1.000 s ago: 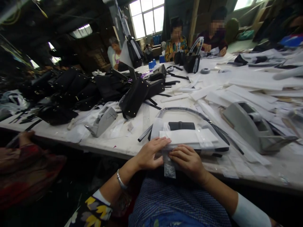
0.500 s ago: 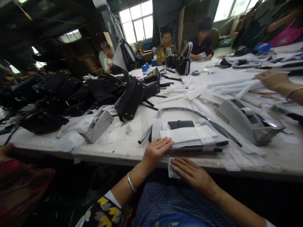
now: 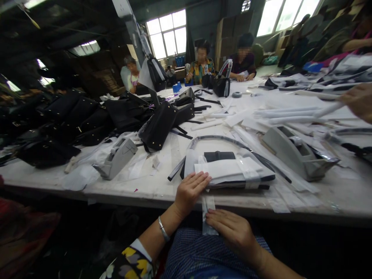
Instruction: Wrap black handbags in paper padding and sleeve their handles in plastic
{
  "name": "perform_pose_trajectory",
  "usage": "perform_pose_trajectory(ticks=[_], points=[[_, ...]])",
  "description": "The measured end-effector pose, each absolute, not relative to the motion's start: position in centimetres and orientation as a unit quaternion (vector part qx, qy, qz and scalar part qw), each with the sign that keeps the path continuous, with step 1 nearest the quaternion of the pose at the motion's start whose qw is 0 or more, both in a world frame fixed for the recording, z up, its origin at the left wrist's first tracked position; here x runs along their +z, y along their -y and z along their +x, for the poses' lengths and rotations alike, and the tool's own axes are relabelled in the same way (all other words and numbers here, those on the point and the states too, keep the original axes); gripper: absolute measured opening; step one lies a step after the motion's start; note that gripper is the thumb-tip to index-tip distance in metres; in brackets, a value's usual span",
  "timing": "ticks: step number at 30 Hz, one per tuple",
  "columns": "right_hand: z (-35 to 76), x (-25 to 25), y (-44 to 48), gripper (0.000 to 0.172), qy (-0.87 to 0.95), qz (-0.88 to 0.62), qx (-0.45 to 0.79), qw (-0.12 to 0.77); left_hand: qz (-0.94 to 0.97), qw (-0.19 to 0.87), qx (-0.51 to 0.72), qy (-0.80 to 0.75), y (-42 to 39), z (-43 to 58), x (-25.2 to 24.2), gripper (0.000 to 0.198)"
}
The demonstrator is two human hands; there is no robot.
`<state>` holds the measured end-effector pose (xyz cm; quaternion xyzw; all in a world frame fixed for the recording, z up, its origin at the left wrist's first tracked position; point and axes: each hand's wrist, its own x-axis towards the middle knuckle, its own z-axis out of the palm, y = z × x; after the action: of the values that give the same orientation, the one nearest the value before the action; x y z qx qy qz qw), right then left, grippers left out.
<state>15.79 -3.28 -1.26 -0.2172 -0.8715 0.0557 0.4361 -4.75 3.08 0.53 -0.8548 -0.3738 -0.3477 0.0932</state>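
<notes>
My left hand (image 3: 190, 190) lies flat, fingers stretched out, on the near edge of a black bag part wrapped in white paper (image 3: 229, 170) at the front of the table. My right hand (image 3: 232, 230) is lower, below the table edge over my lap, with its fingers on a strip of clear tape (image 3: 207, 215) that hangs down from the wrapped piece. A curved black strap (image 3: 221, 138) loops behind the bag part.
Two grey tape dispensers (image 3: 116, 157) (image 3: 293, 151) stand left and right of the piece. Black bags (image 3: 158, 126) pile across the left and middle of the white table (image 3: 145, 186). White paper strips cover the right. Another person's hand (image 3: 359, 101) reaches in at the right edge; several people sit at the far end.
My right hand has slid down off the wrapped piece, drawing the tape strip below the table edge. My left hand stayed put. Someone's hand came in at the right.
</notes>
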Motion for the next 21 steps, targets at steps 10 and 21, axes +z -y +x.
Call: perform_pose_trajectory(ticks=[10,21], points=[[15.6,5.3,0.2,0.031,0.860,-0.239,0.054,0.448,-0.852,0.131,-0.353,0.364,-3.2,-4.6,-0.3,0.037],[13.7,5.7,-9.2,0.018,0.809,-0.464,0.128,0.337,-0.809,0.126,-0.408,0.404,-2.8,-3.9,0.4,0.021]])
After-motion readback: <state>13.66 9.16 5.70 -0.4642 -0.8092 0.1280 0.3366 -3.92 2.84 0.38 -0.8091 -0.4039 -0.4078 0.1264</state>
